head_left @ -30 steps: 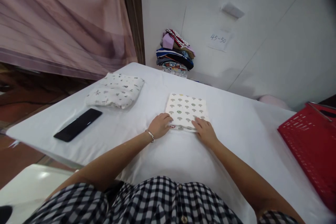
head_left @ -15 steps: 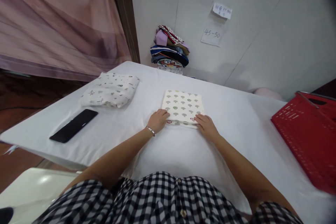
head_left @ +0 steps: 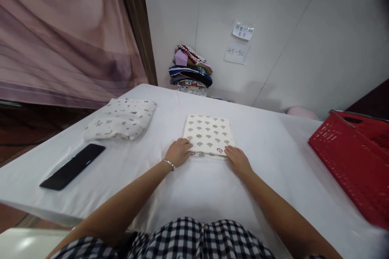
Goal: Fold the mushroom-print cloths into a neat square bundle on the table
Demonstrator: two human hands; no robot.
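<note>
Creased tablecloth (head_left: 273, 158) bears squarish folded fabric (head_left: 208, 131), 2 unclenched hands (head_left: 178, 152) (head_left: 239, 162) touching its near corners.

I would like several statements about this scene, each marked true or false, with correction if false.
1. The left hand and right hand both touch the folded mushroom-print cloth. True.
2. The bracelet is on the right wrist. False: it is on the left one.
3. The flat black object lies left of the cloth. True.
4. The basket is blue. False: it is red.
5. The lower paper note reads 45-50. True.
</note>
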